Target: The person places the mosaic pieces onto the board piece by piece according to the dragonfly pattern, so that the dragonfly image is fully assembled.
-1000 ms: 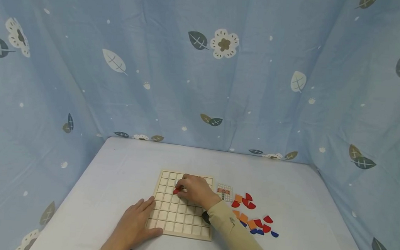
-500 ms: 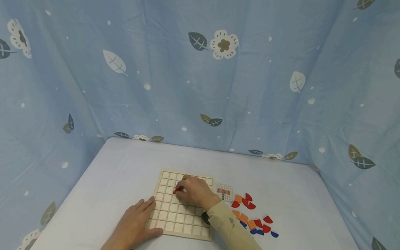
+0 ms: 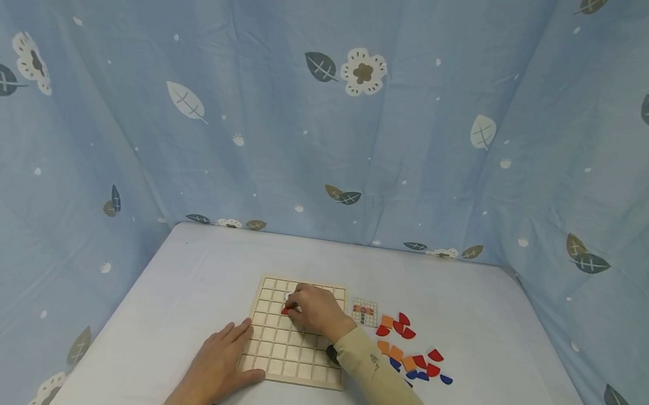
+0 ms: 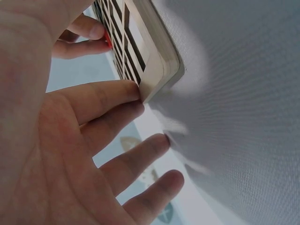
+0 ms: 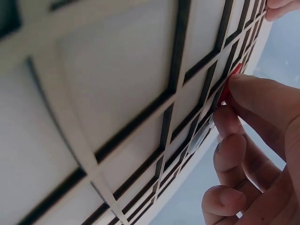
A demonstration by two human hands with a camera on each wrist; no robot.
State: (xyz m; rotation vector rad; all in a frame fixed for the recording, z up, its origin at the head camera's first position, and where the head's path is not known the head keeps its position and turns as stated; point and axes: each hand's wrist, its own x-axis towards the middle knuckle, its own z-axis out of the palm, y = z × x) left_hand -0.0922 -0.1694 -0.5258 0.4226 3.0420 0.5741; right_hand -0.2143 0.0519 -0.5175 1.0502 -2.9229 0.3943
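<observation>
A square wooden grid board [image 3: 277,350] lies on the white table. Over its upper middle, my right hand [image 3: 319,310] pinches a small red wooden piece [image 3: 285,311] between thumb and index finger, right at a cell. The right wrist view shows that red piece [image 5: 228,85] tilted among the grid bars, partly covered by the fingertips. Just beyond it, a whitish piece [image 5: 200,138] sits in the grid. My left hand [image 3: 217,358] lies flat with spread fingers at the board's lower left, its fingertips against the frame's edge [image 4: 161,70] in the left wrist view.
Right of the board lies a small pattern card [image 3: 364,312] with a printed grid. Loose red quarter-circle pieces [image 3: 434,370], orange squares [image 3: 386,321] and blue half-circles [image 3: 446,380] are scattered farther right. A blue leaf-patterned curtain [image 3: 329,134] surrounds the table's back and sides.
My right fingers shift slightly around the red piece, over the same part of the board. The left hand keeps its place at the board's edge.
</observation>
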